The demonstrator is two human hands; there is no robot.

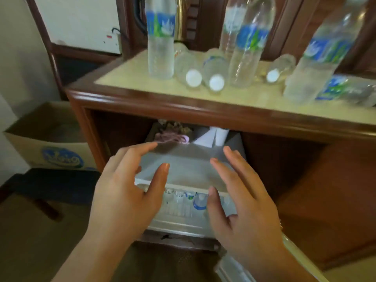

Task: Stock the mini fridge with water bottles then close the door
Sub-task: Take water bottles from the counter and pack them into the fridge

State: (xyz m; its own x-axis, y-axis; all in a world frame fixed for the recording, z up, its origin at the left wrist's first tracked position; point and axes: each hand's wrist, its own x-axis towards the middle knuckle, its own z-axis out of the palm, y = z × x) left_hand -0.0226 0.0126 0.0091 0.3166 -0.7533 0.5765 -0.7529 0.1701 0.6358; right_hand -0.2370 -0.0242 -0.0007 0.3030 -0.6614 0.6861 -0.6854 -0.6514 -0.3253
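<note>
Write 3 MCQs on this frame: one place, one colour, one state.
1. Where do most of the water bottles stand or lie?
A. on the cabinet top
B. in the cardboard box
C. on the floor

2. What colour are the caps on the lying bottles?
A. red
B. white
C. black

3. How are the two hands?
A. both grip bottles
B. one grips the door
C. both open, holding nothing

Key: 1 A, the bottles are on the beige cabinet top, above the mini fridge. 2 B, three round white caps face the camera. 3 C, the left hand and right hand spread their fingers in front of the fridge with nothing in them.
</note>
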